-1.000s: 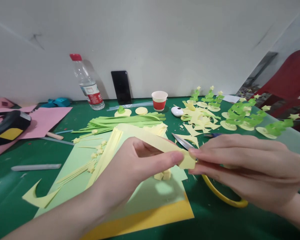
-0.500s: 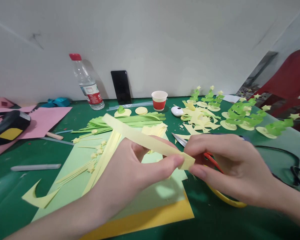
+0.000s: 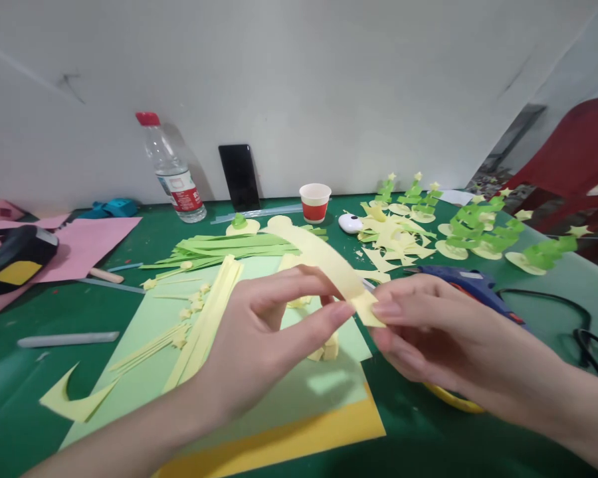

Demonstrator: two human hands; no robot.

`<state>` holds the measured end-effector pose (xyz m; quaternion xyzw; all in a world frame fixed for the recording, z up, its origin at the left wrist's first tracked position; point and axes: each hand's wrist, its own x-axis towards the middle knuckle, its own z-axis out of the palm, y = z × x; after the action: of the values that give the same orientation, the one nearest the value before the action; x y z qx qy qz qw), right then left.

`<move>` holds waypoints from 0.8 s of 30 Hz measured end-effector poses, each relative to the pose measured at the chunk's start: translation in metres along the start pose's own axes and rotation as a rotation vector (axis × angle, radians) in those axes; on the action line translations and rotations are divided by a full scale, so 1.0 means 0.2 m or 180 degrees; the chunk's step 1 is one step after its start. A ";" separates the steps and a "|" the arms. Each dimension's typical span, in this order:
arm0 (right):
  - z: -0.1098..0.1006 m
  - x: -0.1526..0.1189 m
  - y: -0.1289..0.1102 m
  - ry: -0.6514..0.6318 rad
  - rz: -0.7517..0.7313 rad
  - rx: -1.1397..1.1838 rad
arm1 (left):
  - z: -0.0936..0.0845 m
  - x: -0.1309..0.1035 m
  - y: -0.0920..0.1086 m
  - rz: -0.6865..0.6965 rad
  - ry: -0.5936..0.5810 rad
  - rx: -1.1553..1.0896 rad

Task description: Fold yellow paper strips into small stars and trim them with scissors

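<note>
A pale yellow paper strip (image 3: 323,257) arcs up and to the left from between my hands, its near end folded over. My left hand (image 3: 274,325) has thumb and fingertips closed on the strip just left of the fold. Thumb and fingers of my right hand (image 3: 443,332) pinch the folded end. Under the hands lies a light green sheet (image 3: 259,405) over a yellow-orange one (image 3: 299,435). It bears long pale yellow strips (image 3: 204,325) and small folded yellow stars (image 3: 194,305) by thin strips.
Behind are green strips (image 3: 219,249), a paper cup (image 3: 315,203), a phone (image 3: 239,178) and a bottle (image 3: 177,179). Yellow scraps (image 3: 396,236), green curled pieces with stars (image 3: 483,229) and a blue glue gun (image 3: 463,282) are at right. A tape measure (image 3: 20,259) stands left.
The strip now rises more steeply, its free end farther right. My right hand has turned and shifted its pinch on the fold, uncovering the blue glue gun.
</note>
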<state>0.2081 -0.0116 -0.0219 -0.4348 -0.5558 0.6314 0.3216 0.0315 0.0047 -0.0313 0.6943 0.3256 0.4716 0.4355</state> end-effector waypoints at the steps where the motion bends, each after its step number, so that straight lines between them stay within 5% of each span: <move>1: 0.00 0.00 0.00 -0.0043 0.0103 0.0093 | 0.00 0.00 0.00 0.0159 0.0010 0.0047; 7: 0.01 -0.02 -0.03 -0.0428 0.0879 0.0945 | 0.02 -0.01 -0.02 0.1014 0.0046 0.0437; 14: 0.03 -0.03 -0.04 -0.1174 0.1432 0.2204 | 0.00 -0.01 -0.01 0.1355 -0.0040 0.0872; 18: 0.04 -0.03 -0.02 -0.0846 0.0710 0.1461 | 0.00 -0.01 0.03 0.0981 0.0246 0.0618; 24: 0.05 -0.05 -0.02 0.0317 -0.1138 -0.1106 | 0.00 0.00 0.06 -0.0236 0.0202 0.0149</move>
<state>0.2020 -0.0245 -0.0161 -0.4089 -0.7074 0.4373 0.3757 0.0322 -0.0005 -0.0199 0.6764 0.3757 0.4691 0.4258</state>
